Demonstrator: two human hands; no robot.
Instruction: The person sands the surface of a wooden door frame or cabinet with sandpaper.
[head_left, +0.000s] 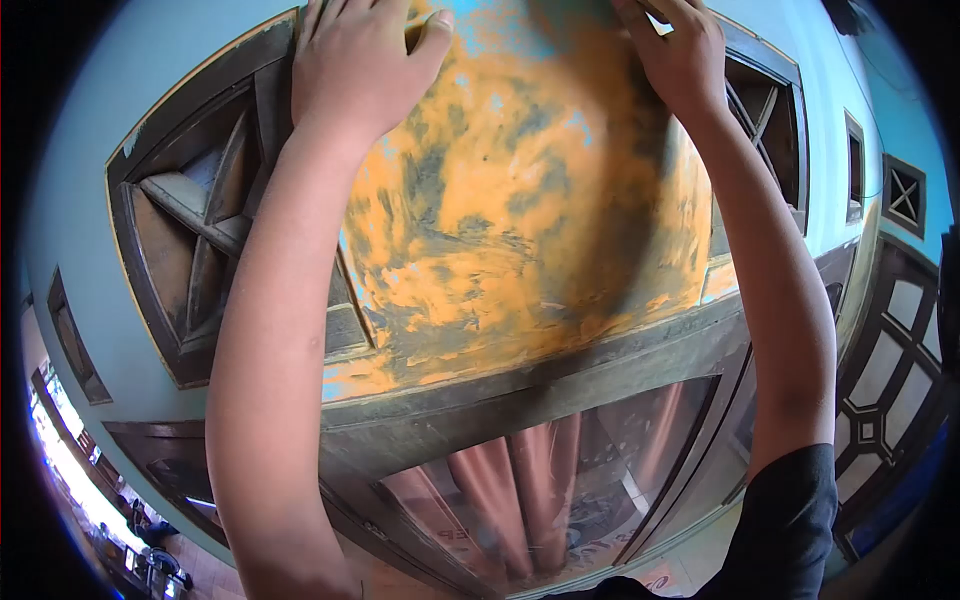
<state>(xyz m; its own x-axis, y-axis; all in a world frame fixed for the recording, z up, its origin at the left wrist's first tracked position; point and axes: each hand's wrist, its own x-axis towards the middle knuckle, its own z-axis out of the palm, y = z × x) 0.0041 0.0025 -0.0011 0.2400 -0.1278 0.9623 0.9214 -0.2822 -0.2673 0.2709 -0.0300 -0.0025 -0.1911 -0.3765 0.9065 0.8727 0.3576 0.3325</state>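
Note:
Both arms reach up in front of a wall panel [480, 200] smeared with orange over dark grey and turquoise patches. At the upper left, my left hand [365, 65] overlaps the panel's edge, thumb apart from the fingers; the top of the view cuts off its fingertips. My right hand [690, 55] is raised at the upper right edge of the panel. A bright gap shows between its thumb and forefinger, and its tips are also cut off. Nothing held shows in either hand. A dark shadow falls down the panel beside my right hand.
Dark wooden frames with crossed slats, a left vent [200, 210] and a right vent [765, 125], flank the panel. Below runs a wooden beam [520, 400] above a glass pane with brown curtains [520, 490]. A patterned door [890, 370] stands far right.

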